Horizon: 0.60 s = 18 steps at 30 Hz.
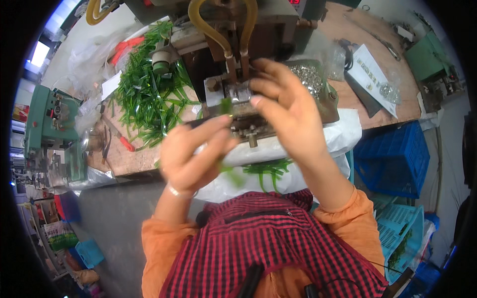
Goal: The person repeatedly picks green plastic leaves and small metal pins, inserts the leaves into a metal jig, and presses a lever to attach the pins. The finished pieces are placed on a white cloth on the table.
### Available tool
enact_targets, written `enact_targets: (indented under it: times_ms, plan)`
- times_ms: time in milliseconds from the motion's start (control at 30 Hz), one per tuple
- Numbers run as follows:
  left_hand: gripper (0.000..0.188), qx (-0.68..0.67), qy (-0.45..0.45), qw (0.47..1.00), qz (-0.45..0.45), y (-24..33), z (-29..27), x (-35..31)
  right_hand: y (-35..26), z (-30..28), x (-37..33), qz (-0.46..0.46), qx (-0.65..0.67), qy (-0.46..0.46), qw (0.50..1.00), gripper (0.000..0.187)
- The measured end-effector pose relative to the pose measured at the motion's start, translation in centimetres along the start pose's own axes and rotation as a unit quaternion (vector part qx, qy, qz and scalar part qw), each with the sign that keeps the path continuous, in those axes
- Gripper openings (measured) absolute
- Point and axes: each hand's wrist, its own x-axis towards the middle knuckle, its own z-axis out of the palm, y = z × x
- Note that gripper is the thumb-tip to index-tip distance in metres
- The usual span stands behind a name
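A thin green strip (226, 107) is pinched in the fingers of the left hand (191, 151) and is held just in front of the press (238, 94). The right hand (288, 111) is raised beside it, fingers spread, nothing gripped. A pile of green strips (149, 94) is seen on the bench (134, 156) at the left, a blue crate (392, 159) at the right.

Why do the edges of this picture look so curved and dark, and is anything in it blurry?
In the head view, the fisheye lens bends the workbench edge toward the rim and leaves black corners. The left hand and right hand are smeared by motion, as is the green strip between them. The green strip pile is sharper. A window at upper left is blown out white.
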Motion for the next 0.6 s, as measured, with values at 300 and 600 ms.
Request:
enact_targets:
  times_ms: [300,600]
  plan:
    - [0.023,0.005,-0.036,0.994,0.104,-1.5,5.1,-0.5,9.4,-15.3,2.2,-0.176,-0.290,0.291,0.894,0.039]
    - [0.024,-0.026,-0.066,0.997,0.027,-0.8,4.1,-1.1,8.5,-12.5,-0.8,-0.121,-0.620,0.194,0.751,0.012]
